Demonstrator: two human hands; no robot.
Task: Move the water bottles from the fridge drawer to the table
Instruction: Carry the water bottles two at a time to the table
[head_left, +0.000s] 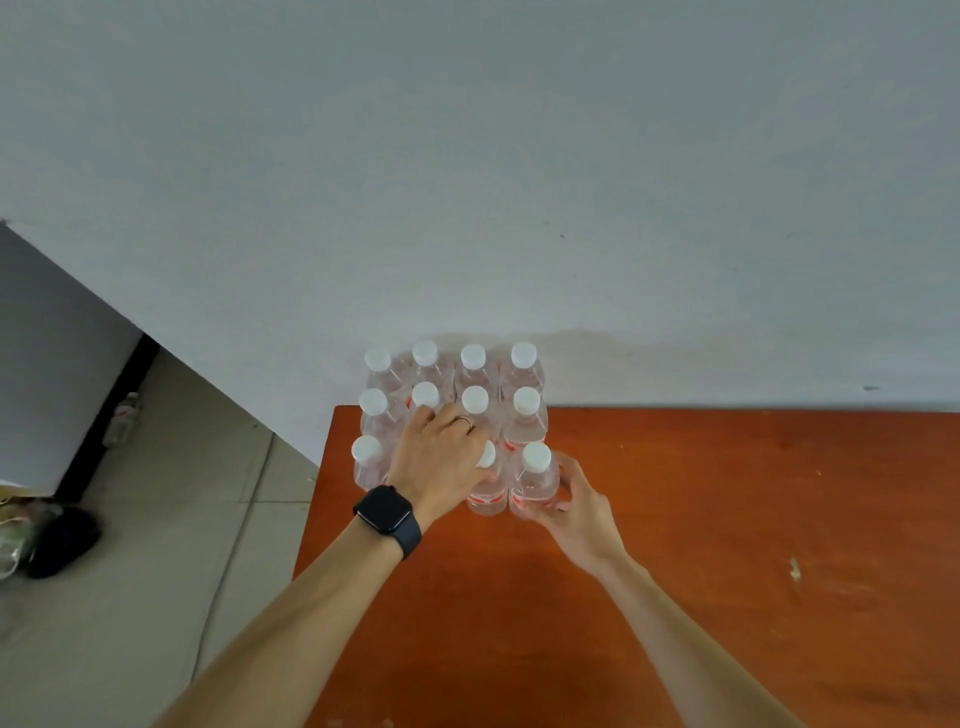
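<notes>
Orange table (727, 519) against a pale wall (519, 156); clustered water bottles (524, 374) at its far-left corner. Left hand (441, 457) rests spread over them; right hand (582, 509) grasps the near-right bottle (535, 478).

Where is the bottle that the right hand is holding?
In the head view, that bottle stands at the cluster's near right corner on the orange table.

A single head-worn wide-angle camera looks forward and steeply down from above and close in. It faces the pale grey-white wall (467, 156), with the orange-brown wooden table (727, 519) filling the lower right and the beige tiled floor (156, 571) the lower left.
</notes>
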